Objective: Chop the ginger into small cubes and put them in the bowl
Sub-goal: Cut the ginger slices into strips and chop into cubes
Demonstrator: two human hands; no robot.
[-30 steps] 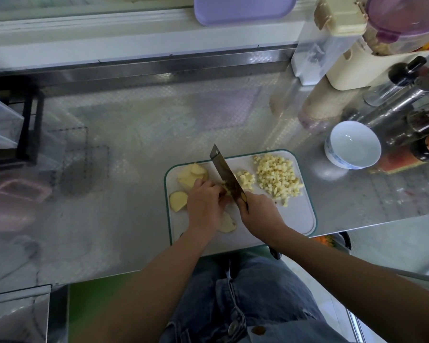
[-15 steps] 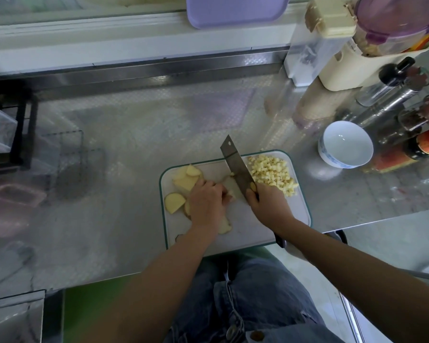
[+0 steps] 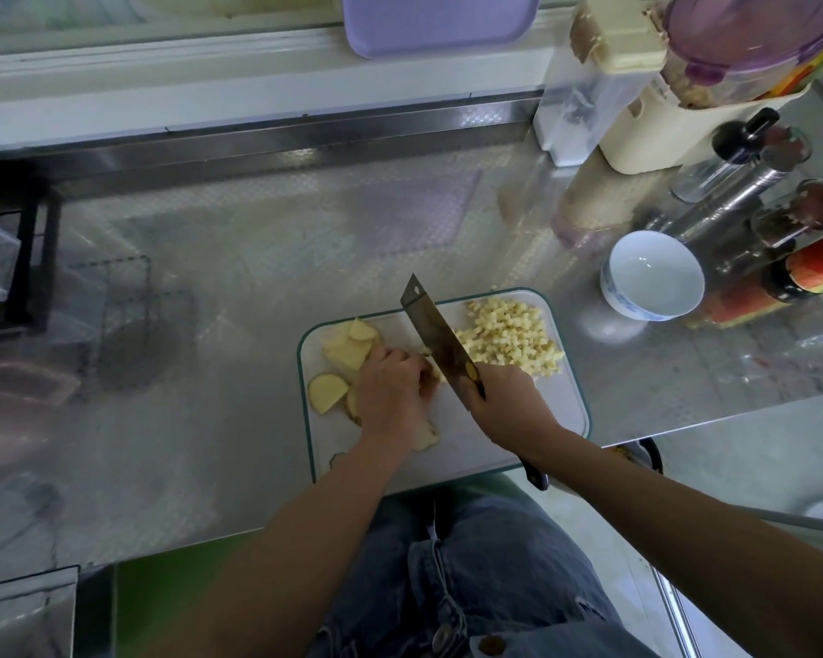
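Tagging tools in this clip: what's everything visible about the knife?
The knife is a cleaver: broad rectangular blade of dull grey metal, a small hole near its far corner, a dark handle whose end shows past the wrist. The right hand grips it at the blade's heel. It slants far-left over the cutting board, between the left hand on the ginger slices and the ginger cubes, edge down.

Ginger under the knife on a white cutting board [image 3: 561, 410]
The right hand [image 3: 504, 401] grips a cleaver [image 3: 435, 330], its blade slanting across the board just beside the left hand [image 3: 390, 387], whose curled fingers hold ginger slices [image 3: 348, 349] down. A heap of ginger cubes [image 3: 509, 337] lies on the blade's right side. A white bowl [image 3: 652, 277] stands on the steel counter [image 3: 257, 258], apart from the board
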